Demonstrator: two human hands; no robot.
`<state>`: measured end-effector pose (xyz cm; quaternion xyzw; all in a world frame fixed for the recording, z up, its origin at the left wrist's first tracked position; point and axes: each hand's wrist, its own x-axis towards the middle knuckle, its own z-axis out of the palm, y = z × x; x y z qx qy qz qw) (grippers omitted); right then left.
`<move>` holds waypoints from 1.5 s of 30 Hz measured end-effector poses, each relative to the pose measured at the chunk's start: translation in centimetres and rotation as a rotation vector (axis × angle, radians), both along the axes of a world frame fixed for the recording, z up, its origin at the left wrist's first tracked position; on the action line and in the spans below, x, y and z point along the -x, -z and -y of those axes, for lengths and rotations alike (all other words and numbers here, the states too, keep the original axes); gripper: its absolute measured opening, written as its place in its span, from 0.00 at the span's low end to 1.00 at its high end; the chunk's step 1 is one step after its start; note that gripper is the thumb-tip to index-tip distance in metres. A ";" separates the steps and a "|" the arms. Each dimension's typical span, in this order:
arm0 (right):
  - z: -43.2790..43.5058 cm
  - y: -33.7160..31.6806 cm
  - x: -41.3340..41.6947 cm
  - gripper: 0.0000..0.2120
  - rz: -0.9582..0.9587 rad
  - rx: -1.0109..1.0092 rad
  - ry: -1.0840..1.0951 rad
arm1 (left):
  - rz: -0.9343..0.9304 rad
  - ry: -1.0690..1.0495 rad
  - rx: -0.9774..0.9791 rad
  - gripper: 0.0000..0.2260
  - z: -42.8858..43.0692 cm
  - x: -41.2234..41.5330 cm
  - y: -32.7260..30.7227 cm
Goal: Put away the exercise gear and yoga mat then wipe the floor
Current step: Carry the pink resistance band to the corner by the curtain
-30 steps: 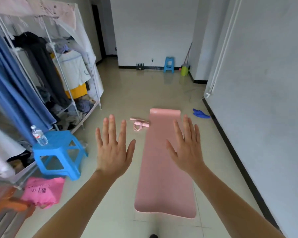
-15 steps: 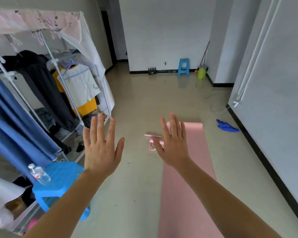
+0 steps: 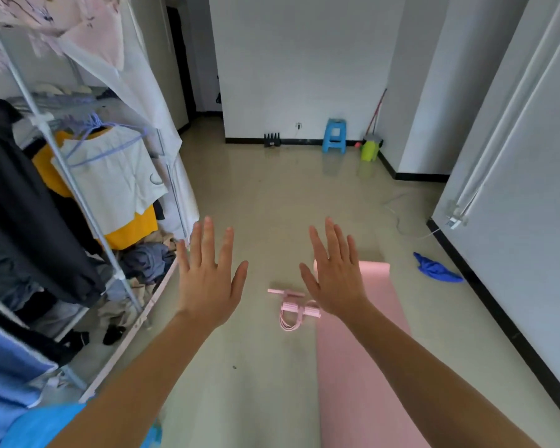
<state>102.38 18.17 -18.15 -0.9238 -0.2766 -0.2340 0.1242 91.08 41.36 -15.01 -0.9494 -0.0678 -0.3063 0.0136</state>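
Note:
A pink yoga mat (image 3: 366, 367) lies unrolled on the tiled floor, running from the lower right toward the middle. Beside its far left corner sits a pink pedal resistance puller (image 3: 293, 310) with looped bands. A blue cloth (image 3: 435, 270) lies crumpled on the floor near the right wall. My left hand (image 3: 209, 279) and my right hand (image 3: 333, 273) are both raised in front of me, fingers straight and spread, holding nothing. My right hand hides part of the mat's far end and the puller's right end.
A clothes rack (image 3: 78, 202) full of hanging garments lines the left side, with shoes and piled clothes underneath. A blue stool (image 3: 335, 135), a green bucket with a mop (image 3: 370, 148) and a black object (image 3: 272, 140) stand by the far wall. A white cable (image 3: 401, 221) trails across the floor.
The view has moved forward and left along the mat, so the puller and blue cloth appear closer. Both hands stay raised with spread fingers and hold nothing.

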 end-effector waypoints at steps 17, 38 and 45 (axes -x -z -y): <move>-3.1 6.9 -33.9 0.36 -0.156 -0.023 0.475 | -0.200 0.356 -0.063 0.30 -6.1 -45.3 6.3; -9.9 15.0 -67.0 0.37 -0.455 -0.045 0.981 | -0.608 0.733 -0.181 0.31 -10.3 -93.2 15.4; -13.8 27.7 -66.0 0.35 -0.770 -0.110 1.115 | -0.845 0.932 -0.211 0.30 -9.7 -96.6 29.1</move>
